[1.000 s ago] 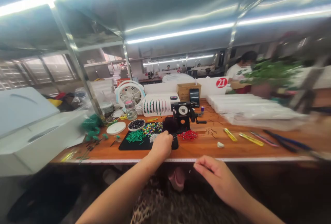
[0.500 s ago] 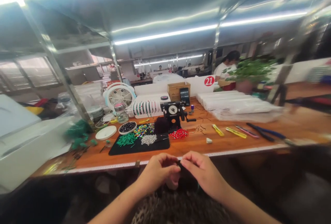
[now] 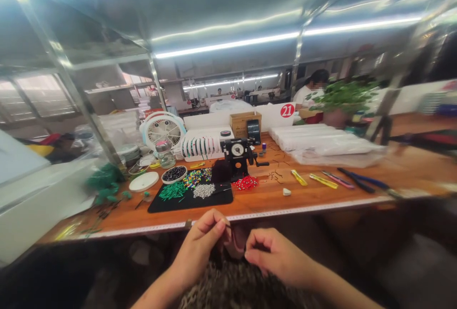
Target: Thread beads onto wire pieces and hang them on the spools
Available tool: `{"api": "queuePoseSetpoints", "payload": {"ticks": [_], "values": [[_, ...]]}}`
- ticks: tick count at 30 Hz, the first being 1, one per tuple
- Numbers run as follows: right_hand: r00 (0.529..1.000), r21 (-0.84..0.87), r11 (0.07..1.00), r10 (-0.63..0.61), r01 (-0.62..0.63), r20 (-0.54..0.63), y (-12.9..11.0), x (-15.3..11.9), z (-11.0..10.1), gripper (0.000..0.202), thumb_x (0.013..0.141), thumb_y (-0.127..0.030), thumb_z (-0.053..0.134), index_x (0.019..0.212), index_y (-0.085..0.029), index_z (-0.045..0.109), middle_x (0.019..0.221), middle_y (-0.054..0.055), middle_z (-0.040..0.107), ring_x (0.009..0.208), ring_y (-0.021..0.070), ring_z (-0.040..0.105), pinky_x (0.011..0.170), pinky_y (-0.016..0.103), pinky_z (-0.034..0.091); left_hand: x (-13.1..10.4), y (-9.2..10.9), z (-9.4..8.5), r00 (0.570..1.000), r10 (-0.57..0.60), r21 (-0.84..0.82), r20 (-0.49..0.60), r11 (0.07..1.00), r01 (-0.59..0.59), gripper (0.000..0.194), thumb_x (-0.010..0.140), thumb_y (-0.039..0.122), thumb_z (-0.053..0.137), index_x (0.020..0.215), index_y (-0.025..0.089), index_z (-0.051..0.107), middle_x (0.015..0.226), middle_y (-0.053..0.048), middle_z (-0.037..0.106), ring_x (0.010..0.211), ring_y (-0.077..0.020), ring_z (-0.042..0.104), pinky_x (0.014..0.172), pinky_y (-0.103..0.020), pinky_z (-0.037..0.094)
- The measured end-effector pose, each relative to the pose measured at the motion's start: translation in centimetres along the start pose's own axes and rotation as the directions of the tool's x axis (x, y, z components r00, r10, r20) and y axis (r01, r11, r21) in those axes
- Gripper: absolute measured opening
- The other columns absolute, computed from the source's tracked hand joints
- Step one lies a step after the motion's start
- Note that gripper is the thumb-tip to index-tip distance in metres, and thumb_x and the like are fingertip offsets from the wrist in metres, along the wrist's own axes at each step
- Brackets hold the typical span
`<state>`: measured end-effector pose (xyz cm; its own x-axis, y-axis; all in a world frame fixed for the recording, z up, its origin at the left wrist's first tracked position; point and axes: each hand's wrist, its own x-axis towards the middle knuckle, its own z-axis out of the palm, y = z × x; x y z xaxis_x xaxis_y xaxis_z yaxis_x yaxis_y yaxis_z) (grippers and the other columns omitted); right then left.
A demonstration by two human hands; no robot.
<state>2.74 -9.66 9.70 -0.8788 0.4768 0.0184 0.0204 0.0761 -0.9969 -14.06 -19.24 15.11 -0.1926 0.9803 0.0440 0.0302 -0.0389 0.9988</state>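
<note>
Just below the table's front edge, my left hand [image 3: 208,237] has its thumb and fingers pressed together on something dark and thin that I cannot make out. My right hand [image 3: 273,254] is lower and to the right, fingers curled and thumb meeting them; what it pinches is too small to name. A gap separates the two hands. Beyond them, a black mat [image 3: 191,204] carries green tube pieces [image 3: 173,191], silvery beads [image 3: 204,191] and multicoloured beads [image 3: 194,179]. Red beads [image 3: 246,183] lie right of the mat, by a black hand-cranked device [image 3: 238,156].
Yellow cutters [image 3: 323,181] and blue-handled pliers [image 3: 371,181] lie at the right. Plastic-wrapped white rolls [image 3: 321,140] are behind them. A fan [image 3: 164,133], a glass jar [image 3: 165,156] and a white lid [image 3: 144,182] stand left. A person [image 3: 310,90] sits beyond the partition.
My hands have moved apart: the left a little to the left, the right slightly down. The camera view has shifted slightly.
</note>
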Motion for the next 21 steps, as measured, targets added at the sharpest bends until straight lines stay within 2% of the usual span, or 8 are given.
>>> {"api": "queuePoseSetpoints", "payload": {"ticks": [3,5,9,11,13,15,17,21], "values": [[0.999,-0.008,1.000,-0.011,0.011,0.039,0.6,-0.3,-0.3,0.021,0.080,-0.033,0.057,0.068,-0.015,0.056,0.057,-0.003,0.053,0.053,0.0090,0.048,0.055,0.021,0.037,-0.2,0.7,-1.0,0.994,0.082,0.096,-0.071,0.993,-0.075,0.025,0.086,0.037,0.052,0.071,0.017,0.052,0.067,0.000,0.053,0.059,-0.0103,0.041,0.056,-0.021,0.034],[1.000,0.014,1.000,-0.005,0.005,0.005,0.8,-0.5,-0.7,0.025,0.083,-0.038,0.055,0.077,-0.014,0.061,0.058,-0.003,0.051,0.051,0.0083,0.046,0.052,0.020,0.035,-0.3,1.1,-1.6,0.983,0.116,0.177,-0.142,0.980,-0.091,0.025,0.085,0.039,0.052,0.071,0.018,0.052,0.068,0.000,0.053,0.060,-0.0107,0.041,0.056,-0.021,0.034],[0.988,0.062,0.997,-0.040,0.049,-0.149,0.6,-0.9,-1.6,0.040,0.089,-0.047,0.045,0.105,-0.015,0.063,0.057,-0.005,0.041,0.047,0.0060,0.034,0.046,0.019,0.026,-0.4,1.2,-3.0,0.980,0.087,0.303,-0.178,0.953,-0.029,0.032,0.082,0.046,0.053,0.067,0.018,0.053,0.063,0.001,0.053,0.057,-0.0116,0.044,0.055,-0.021,0.038],[0.981,0.095,0.993,-0.054,0.072,-0.186,-0.3,-0.9,-2.2,0.044,0.090,-0.048,0.042,0.113,-0.015,0.058,0.058,-0.004,0.041,0.050,0.0072,0.037,0.047,0.020,0.027,-0.4,1.2,-3.6,0.986,0.048,0.417,-0.158,0.909,0.022,0.033,0.080,0.047,0.053,0.064,0.019,0.055,0.061,0.001,0.055,0.059,-0.0134,0.049,0.059,-0.023,0.041],[0.983,0.042,0.995,-0.083,0.091,-0.165,-1.7,-0.6,-2.6,0.045,0.091,-0.047,0.040,0.121,-0.015,0.052,0.059,-0.003,0.046,0.054,0.0089,0.043,0.050,0.021,0.030,-0.2,1.3,-3.8,0.981,0.063,0.553,-0.181,0.832,0.048,0.027,0.079,0.044,0.055,0.070,0.019,0.062,0.068,-0.001,0.062,0.068,-0.0173,0.055,0.067,-0.026,0.044],[0.987,-0.089,0.990,-0.118,0.108,-0.109,-3.3,0.0,-2.8,0.045,0.093,-0.044,0.038,0.126,-0.015,0.047,0.059,-0.003,0.050,0.056,0.0105,0.048,0.054,0.023,0.035,0.0,1.4,-3.4,0.972,0.129,0.641,-0.198,0.767,0.029,0.023,0.078,0.040,0.057,0.085,0.021,0.067,0.083,-0.004,0.067,0.080,-0.0209,0.059,0.074,-0.030,0.045],[0.992,-0.209,0.972,-0.117,0.105,-0.044,-4.7,0.8,-2.6,0.043,0.094,-0.039,0.037,0.128,-0.014,0.044,0.058,-0.003,0.051,0.057,0.0117,0.051,0.057,0.024,0.038,0.4,1.5,-2.4,0.973,0.177,0.662,-0.146,0.749,-0.037,0.025,0.076,0.036,0.061,0.095,0.021,0.066,0.094,-0.006,0.068,0.087,-0.0222,0.060,0.080,-0.032,0.045],[0.995,-0.364,0.927,-0.089,0.096,0.035,-6.1,2.2,-1.5,0.038,0.091,-0.030,0.042,0.126,-0.016,0.045,0.060,-0.002,0.055,0.053,0.0121,0.051,0.054,0.024,0.039,1.3,1.7,0.4,0.993,0.113,0.584,0.029,0.804,-0.109,0.022,0.068,0.022,0.067,0.090,0.021,0.067,0.086,-0.004,0.070,0.087,-0.0219,0.062,0.079,-0.030,0.046]]}}
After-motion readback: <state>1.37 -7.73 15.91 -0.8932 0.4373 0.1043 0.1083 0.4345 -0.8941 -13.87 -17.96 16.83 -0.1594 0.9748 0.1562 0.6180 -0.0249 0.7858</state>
